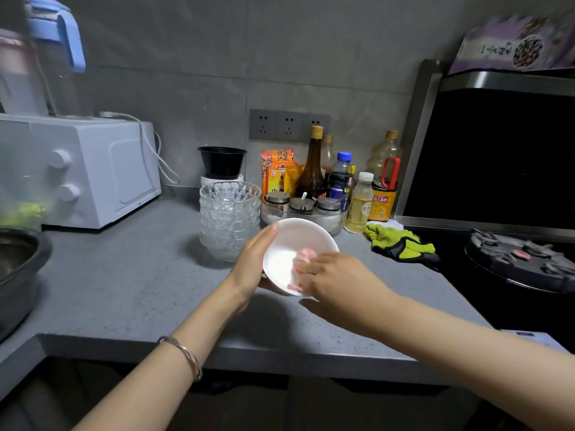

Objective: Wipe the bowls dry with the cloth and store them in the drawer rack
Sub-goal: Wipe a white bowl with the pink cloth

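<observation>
The only writing I can make out is on the orange label of the soy sauce bottle [382, 203], right of centre, which seems to read 海天酱油. The purple packet [513, 45] in the upper right and the orange snack bag [277, 171] by the wall carry print too blurred to read.

The white bowl [289, 244] is at the middle of the frame, held up off the grey counter [140, 281]. It is tipped on its side so the mouth faces the person. It is round, and its rim shows as an oval.

The left hand [252, 262] grips the bowl from the left, thumb along the upper rim and fingers curled under the outside. The right hand [336, 275] has its fingers bent into the bowl, holding a pink and white cloth [306, 255] against the inner wall.

A stack of glass bowls [230, 219] stands just behind the left hand, and small lidded jars [301, 206] stand just behind the white bowl.

The broadest stretch of counter lies left of the hands, between the microwave [93, 169] and the front edge, which crosses the lower frame under both forearms. To the right, a green glove [398, 241] lies near the stove [516, 259].
</observation>
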Tool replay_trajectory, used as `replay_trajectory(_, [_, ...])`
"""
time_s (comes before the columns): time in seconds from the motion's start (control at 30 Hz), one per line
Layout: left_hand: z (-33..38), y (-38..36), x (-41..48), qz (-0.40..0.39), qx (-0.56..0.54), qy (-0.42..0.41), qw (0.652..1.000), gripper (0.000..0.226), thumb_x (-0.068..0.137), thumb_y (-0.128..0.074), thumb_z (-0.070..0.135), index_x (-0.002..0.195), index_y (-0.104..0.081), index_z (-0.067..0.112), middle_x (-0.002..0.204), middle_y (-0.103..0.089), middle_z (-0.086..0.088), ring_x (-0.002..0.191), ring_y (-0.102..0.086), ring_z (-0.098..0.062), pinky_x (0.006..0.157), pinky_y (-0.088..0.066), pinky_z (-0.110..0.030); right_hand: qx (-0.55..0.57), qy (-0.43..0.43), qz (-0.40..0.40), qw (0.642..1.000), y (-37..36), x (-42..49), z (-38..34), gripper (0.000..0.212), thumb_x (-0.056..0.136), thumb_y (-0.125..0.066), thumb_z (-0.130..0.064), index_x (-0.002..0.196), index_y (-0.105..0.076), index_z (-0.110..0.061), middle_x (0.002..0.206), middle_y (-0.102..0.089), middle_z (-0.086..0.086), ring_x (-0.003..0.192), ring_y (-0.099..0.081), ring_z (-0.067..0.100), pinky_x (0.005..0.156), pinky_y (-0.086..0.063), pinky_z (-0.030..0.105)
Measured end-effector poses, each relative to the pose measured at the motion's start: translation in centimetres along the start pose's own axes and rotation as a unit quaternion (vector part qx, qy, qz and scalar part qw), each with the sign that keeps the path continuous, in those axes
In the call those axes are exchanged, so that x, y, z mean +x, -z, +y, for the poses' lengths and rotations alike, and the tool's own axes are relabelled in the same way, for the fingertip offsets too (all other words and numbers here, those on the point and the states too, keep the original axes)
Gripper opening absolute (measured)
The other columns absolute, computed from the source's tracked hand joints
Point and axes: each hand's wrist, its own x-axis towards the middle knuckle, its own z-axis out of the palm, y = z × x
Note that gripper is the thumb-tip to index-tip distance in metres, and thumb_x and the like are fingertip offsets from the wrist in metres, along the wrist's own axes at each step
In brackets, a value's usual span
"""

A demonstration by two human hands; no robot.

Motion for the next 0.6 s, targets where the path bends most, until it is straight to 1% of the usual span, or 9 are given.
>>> replay_trajectory(0.07, [-0.5, 0.2, 0.0, 0.003, -0.01, 0.014, 1.0, 0.032, 0.099, -0.037, 0.039, 0.094, -0.065, 0.026, 0.092, -0.068, -0.006, 0.09, -0.063, -0.022, 0.087, -0.049, -0.044, 0.129, 0.016, 0.029, 0.991, 0.2, -0.1, -0.3, 0.032, 0.091, -0.057, -0.017, 0.121, -0.063, -0.013, 0.134, -0.057, 0.005, 0.123, -0.053, 0.026, 0.103, -0.043, 0.041])
replay_trajectory(0.13, [-0.7, 0.4, 0.0, -0.018, -0.006, 0.038, 0.999, 0.037, 0.098, -0.038, 0.042, 0.093, -0.068, 0.02, 0.086, -0.072, -0.006, 0.086, -0.066, -0.02, 0.085, -0.049, -0.039, 0.192, 0.033, 0.037, 0.98, -0.5, 0.1, -0.2, 0.038, 0.09, -0.06, -0.015, 0.127, -0.059, -0.012, 0.14, -0.051, 0.005, 0.132, -0.045, 0.022, 0.112, -0.028, 0.034])
replay_trajectory(0.2, [-1.1, 0.6, 0.1, -0.042, 0.008, 0.055, 0.998, 0.038, 0.098, -0.039, 0.041, 0.094, -0.068, 0.018, 0.082, -0.073, -0.004, 0.081, -0.067, -0.019, 0.08, -0.051, -0.036, 0.147, 0.036, 0.036, 0.988, -1.4, 0.1, 0.5, 0.05, 0.091, -0.058, -0.031, 0.136, -0.05, -0.011, 0.145, -0.044, 0.005, 0.137, -0.037, 0.02, 0.114, -0.012, 0.031])
replay_trajectory(0.27, [-1.3, 0.8, 0.2, -0.046, 0.014, 0.056, 0.997, 0.036, 0.098, -0.038, 0.041, 0.097, -0.067, 0.019, 0.084, -0.072, -0.003, 0.08, -0.066, -0.019, 0.074, -0.051, -0.033, 0.063, 0.011, 0.022, 0.998, -1.7, 0.0, 1.1, 0.062, 0.083, -0.061, -0.051, 0.127, -0.059, -0.009, 0.134, -0.056, 0.006, 0.128, -0.049, 0.021, 0.111, -0.019, 0.035])
replay_trajectory(0.3, [-1.3, 0.9, 0.3, -0.039, 0.018, 0.047, 0.998, 0.036, 0.098, -0.037, 0.041, 0.098, -0.066, 0.021, 0.086, -0.072, -0.003, 0.081, -0.066, -0.02, 0.072, -0.05, -0.032, 0.035, -0.003, 0.006, 0.999, -1.2, 0.0, 1.1, 0.063, 0.077, -0.067, -0.054, 0.121, -0.064, -0.009, 0.126, -0.063, 0.005, 0.121, -0.056, 0.021, 0.107, -0.026, 0.036])
replay_trajectory(0.37, [-1.4, 0.9, 0.4, -0.017, 0.016, 0.028, 0.999, 0.035, 0.098, -0.037, 0.042, 0.096, -0.066, 0.023, 0.086, -0.07, -0.003, 0.08, -0.065, -0.02, 0.067, -0.048, -0.03, 0.025, -0.004, -0.006, 1.0, -0.8, 0.0, 0.9, 0.052, 0.08, -0.069, -0.044, 0.118, -0.066, -0.008, 0.122, -0.065, 0.007, 0.115, -0.06, 0.025, 0.103, -0.038, 0.04])
replay_trajectory(0.47, [-1.5, 0.4, 0.2, 0.005, -0.004, 0.01, 1.0, 0.033, 0.099, -0.037, 0.04, 0.091, -0.065, 0.025, 0.076, -0.07, 0.004, 0.069, -0.065, -0.01, 0.056, -0.048, -0.022, 0.035, 0.021, -0.033, 0.999, -0.2, 0.2, 0.2, 0.031, 0.098, -0.047, -0.023, 0.128, -0.055, -0.017, 0.123, -0.06, 0.01, 0.111, -0.057, 0.031, 0.091, -0.05, 0.042])
replay_trajectory(0.53, [-1.7, 0.1, -0.1, 0.0, -0.008, 0.012, 1.0, 0.033, 0.099, -0.036, 0.04, 0.094, -0.065, 0.026, 0.081, -0.07, 0.003, 0.075, -0.066, -0.011, 0.064, -0.051, -0.025, 0.093, -0.001, -0.028, 0.995, 0.0, 0.1, 0.3, 0.025, 0.099, -0.045, -0.025, 0.117, -0.061, -0.019, 0.111, -0.065, 0.008, 0.098, -0.06, 0.031, 0.082, -0.049, 0.035])
replay_trajectory(0.6, [-1.9, 0.2, 0.0, -0.016, -0.001, 0.023, 1.0, 0.034, 0.099, -0.035, 0.043, 0.097, -0.065, 0.028, 0.092, -0.07, -0.003, 0.087, -0.065, -0.018, 0.076, -0.051, -0.032, 0.17, -0.029, 0.002, 0.985, -0.1, -0.2, 0.6, 0.017, 0.093, -0.055, -0.028, 0.102, -0.068, -0.021, 0.101, -0.069, 0.003, 0.092, -0.062, 0.027, 0.076, -0.048, 0.032])
